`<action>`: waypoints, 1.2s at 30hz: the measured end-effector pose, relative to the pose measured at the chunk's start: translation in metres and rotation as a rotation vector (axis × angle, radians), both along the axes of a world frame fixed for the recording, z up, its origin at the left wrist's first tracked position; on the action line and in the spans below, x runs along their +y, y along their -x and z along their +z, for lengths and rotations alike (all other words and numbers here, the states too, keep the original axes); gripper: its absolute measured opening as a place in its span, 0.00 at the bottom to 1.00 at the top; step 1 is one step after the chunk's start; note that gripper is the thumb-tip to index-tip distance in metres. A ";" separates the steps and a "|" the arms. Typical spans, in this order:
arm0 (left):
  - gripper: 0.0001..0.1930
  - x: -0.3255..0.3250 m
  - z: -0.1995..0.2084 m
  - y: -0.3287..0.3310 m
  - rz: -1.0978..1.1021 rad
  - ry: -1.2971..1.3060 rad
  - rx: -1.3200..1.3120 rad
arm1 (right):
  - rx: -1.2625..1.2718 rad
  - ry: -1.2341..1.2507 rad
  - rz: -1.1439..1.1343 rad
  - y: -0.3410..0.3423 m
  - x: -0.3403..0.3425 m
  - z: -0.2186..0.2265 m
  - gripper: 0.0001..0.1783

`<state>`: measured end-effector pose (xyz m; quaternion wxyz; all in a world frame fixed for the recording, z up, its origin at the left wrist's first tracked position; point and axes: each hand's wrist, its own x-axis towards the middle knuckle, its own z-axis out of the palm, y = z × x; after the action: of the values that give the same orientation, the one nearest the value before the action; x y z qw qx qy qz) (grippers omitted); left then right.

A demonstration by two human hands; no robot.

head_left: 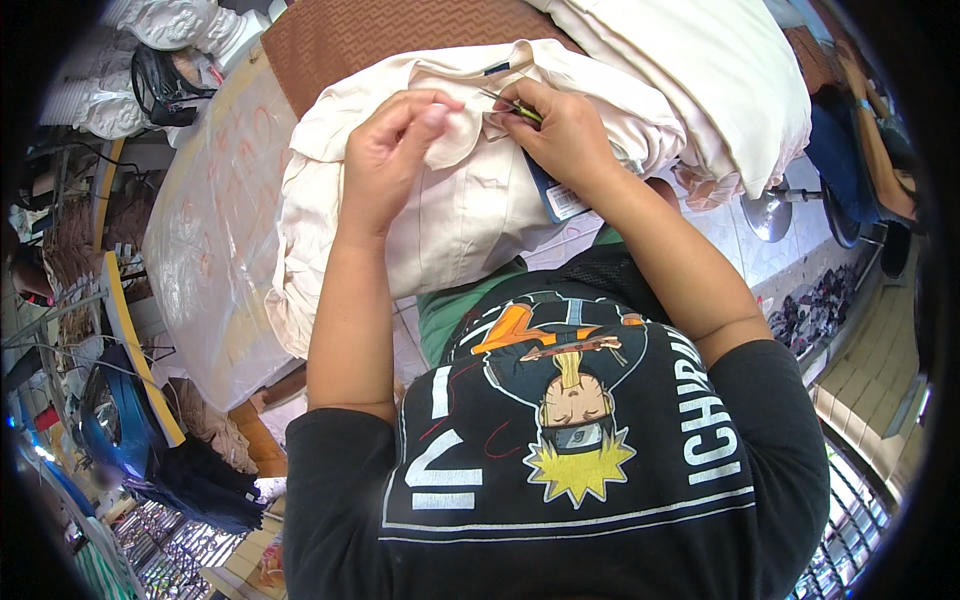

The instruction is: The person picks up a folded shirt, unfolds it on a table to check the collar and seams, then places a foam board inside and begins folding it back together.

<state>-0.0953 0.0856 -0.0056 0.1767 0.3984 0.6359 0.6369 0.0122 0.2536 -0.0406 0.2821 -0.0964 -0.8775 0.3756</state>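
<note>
A cream garment (440, 235) lies bunched over the work surface and my lap. My left hand (385, 150) pinches a small rounded flap (457, 140) of the cream cloth, lifting it above the rest. In my right hand (570, 135) is a pair of small thread snips (527, 111) with yellow-green and dark handles. Their thin blades point left, close to the flap; whether they touch a thread is too small to tell. A dark label (497, 69) shows on the garment beyond my hands. Below my right wrist hangs a dark blue tag (560, 198) with a white sticker.
More cream cloth (690, 85) is heaped at the far right. Brown patterned fabric (345, 40) lies at the back, beside a clear plastic cover (205, 230) on the left. Another person's arm (880, 150) shows at the right. Dark scraps (820, 310) litter the floor there.
</note>
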 end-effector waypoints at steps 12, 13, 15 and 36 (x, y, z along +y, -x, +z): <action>0.08 0.026 -0.011 -0.011 0.152 0.361 0.687 | -0.013 -0.022 0.007 -0.002 0.001 0.002 0.09; 0.07 0.026 -0.009 -0.012 0.160 0.380 0.702 | -0.036 -0.028 0.002 -0.003 0.000 0.003 0.09; 0.06 0.026 -0.013 -0.013 0.182 0.428 0.616 | -0.033 -0.018 0.003 -0.003 -0.001 0.002 0.09; 0.08 0.027 -0.025 -0.012 0.177 0.330 0.033 | -0.329 -0.218 0.171 -0.009 0.022 0.029 0.22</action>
<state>-0.0836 0.1129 -0.0302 0.1725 0.3170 0.7671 0.5305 0.0214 0.2753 -0.0116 0.1111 -0.0504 -0.9521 0.2802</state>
